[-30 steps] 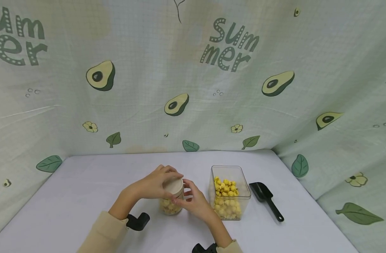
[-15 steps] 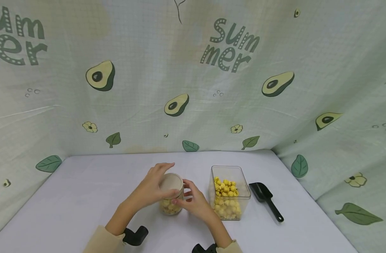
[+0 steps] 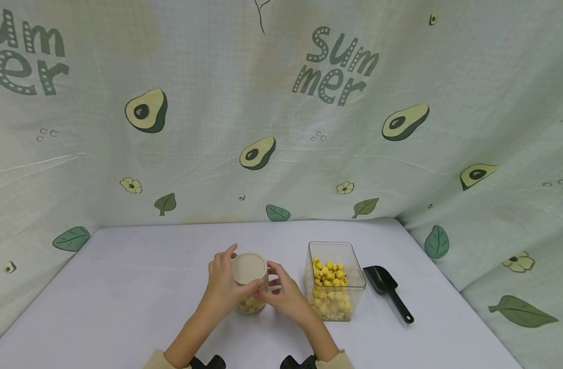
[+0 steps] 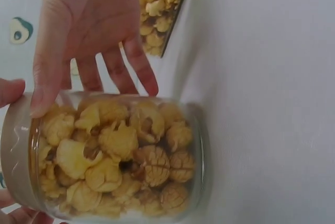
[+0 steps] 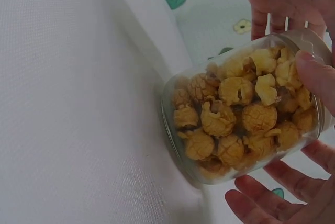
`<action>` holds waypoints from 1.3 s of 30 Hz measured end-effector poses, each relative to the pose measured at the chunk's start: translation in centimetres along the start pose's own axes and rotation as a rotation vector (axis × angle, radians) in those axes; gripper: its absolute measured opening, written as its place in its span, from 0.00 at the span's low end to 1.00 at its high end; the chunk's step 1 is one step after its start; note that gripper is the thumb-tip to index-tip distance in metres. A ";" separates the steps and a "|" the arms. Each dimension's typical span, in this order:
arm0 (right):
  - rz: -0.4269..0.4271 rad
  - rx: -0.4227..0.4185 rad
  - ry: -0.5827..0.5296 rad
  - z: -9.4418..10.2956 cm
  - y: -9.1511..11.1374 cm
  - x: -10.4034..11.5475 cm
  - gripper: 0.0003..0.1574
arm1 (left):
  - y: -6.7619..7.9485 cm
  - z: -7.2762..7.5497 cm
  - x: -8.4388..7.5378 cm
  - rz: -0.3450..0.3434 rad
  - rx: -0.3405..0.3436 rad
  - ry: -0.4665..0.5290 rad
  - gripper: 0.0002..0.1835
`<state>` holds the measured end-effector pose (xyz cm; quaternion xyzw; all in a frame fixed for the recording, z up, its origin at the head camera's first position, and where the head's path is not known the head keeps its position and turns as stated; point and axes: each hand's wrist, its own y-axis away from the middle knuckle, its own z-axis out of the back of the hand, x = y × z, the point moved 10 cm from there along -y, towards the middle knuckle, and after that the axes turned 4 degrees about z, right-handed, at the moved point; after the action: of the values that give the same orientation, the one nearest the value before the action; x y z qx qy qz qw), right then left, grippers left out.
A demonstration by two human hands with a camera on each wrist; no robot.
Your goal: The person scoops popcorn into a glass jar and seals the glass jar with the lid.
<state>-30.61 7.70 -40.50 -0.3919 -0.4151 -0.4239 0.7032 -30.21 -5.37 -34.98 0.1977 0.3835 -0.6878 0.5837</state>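
A glass jar (image 4: 120, 156) of caramel popcorn stands upright on the table, topped by a pale beige lid (image 3: 250, 268). My left hand (image 3: 221, 289) is around the lid's left side, thumb across its front and fingers at the far left. From the right, my right hand (image 3: 286, 297) holds the jar just under the lid. In the right wrist view my right thumb (image 5: 314, 75) presses near the jar's neck, while the right fingers (image 5: 282, 198) lie on its other side. Both thumbs meet at the front of the lid.
A clear open-topped box (image 3: 335, 302) of yellow popcorn stands right of my right hand. Beyond it lies a black scoop (image 3: 389, 292), handle toward me. White cloth (image 3: 124, 287) covers the table; a printed curtain (image 3: 207, 102) hangs behind and at the sides.
My left hand reached over the lid, loosened with its fingers lifted, then moved back around the lid's left side as the forearm swung nearer the front. The right hand and jar stayed still.
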 end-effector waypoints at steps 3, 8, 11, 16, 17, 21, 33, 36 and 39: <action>-0.004 -0.001 -0.011 0.1 0.0 0.0 0.45 | 0.0 -0.2 -0.2 0.012 -0.017 0.008 0.49; -0.001 0.001 -0.011 0.0 0.0 -0.2 0.44 | 0.0 -0.2 -0.3 0.004 -0.019 -0.005 0.48; 0.004 0.004 -0.013 -0.1 0.0 0.0 0.44 | -0.1 -0.1 -0.4 -0.015 -0.013 -0.013 0.47; 0.006 0.000 -0.005 -0.2 0.0 0.0 0.43 | -0.4 -0.1 -0.4 -0.067 0.025 -0.022 0.45; 0.004 0.000 -0.001 -0.1 0.0 -0.1 0.43 | -0.5 -0.2 -0.5 -0.079 0.040 -0.026 0.45; -0.004 0.001 0.008 0.0 0.0 -0.3 0.44 | -0.9 -0.6 -0.4 -0.106 0.121 -0.040 0.44; -0.007 0.015 -0.024 0.0 0.1 -0.3 0.45 | -2.0 -0.9 -1.1 -0.239 0.388 -0.016 0.45; -0.004 0.013 -0.027 0.0 0.1 -0.2 0.45 | -2.2 -1.0 -1.3 -0.281 0.446 -0.010 0.44; -0.007 0.009 -0.021 0.1 0.1 -0.3 0.45 | -2.5 -1.2 -1.4 -0.307 0.500 0.017 0.42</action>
<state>-30.65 7.87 -40.74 -0.3918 -0.4257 -0.4204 0.6989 -32.45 -3.47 -33.98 0.2806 0.2325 -0.8397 0.4027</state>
